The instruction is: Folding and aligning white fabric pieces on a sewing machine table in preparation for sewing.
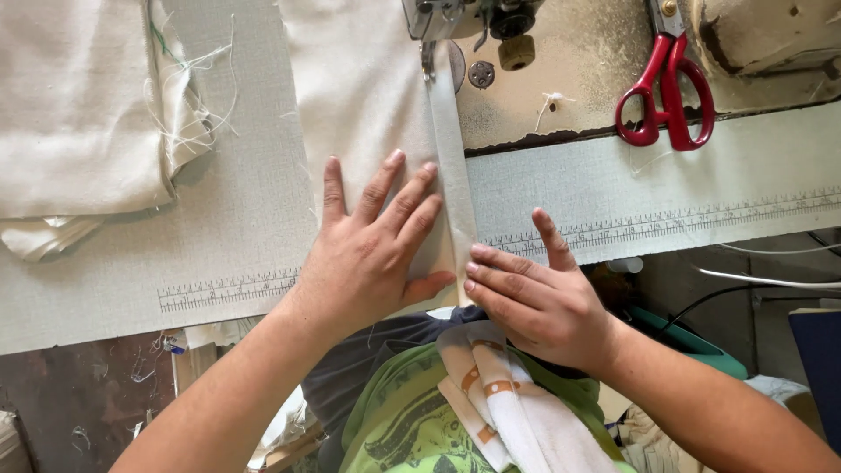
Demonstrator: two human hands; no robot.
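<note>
A cream cloth panel (pixel 363 96) lies on the sewing table and runs up under the sewing machine head (pixel 464 17). Its right edge is folded into a narrow strip (pixel 454 149). My left hand (pixel 372 250) lies flat on the cloth, fingers spread, pressing it down just left of the fold. My right hand (pixel 530 298) rests at the table's near edge, its fingertips touching the lower end of the folded strip. Neither hand grips anything.
Red-handled scissors (pixel 666 92) lie on the machine bed at upper right. A pile of cream fabric (pixel 83 114) with loose threads sits at upper left. A printed ruler (pixel 666 223) runs along the table's near edge. A towel (pixel 508 403) lies on my lap.
</note>
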